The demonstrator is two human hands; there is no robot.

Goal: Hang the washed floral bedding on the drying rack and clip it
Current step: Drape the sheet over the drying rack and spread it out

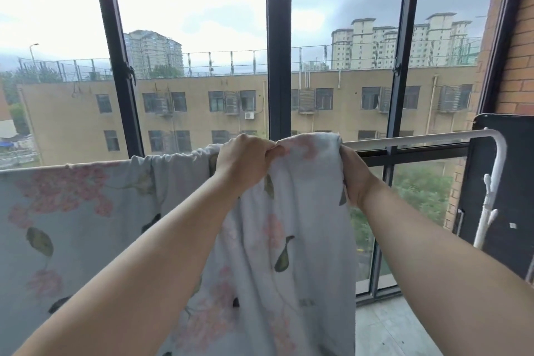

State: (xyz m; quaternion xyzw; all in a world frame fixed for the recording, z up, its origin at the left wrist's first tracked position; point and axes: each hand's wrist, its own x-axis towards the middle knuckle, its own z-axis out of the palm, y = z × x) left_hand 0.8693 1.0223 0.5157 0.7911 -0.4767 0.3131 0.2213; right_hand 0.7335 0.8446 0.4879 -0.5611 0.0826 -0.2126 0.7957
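Left hand [244,160] pinches the floral bedding [291,211] at the white rack bar [419,137]; right hand [354,179] grips its bunched edge, likely to spread it along.

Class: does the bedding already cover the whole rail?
No, the rail is bare to the right of the right hand, which grips the bedding.

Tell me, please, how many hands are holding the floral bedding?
2. The left hand pinches the floral bedding at its bunched top edge; the right hand grips its right side, by the white rack rail.
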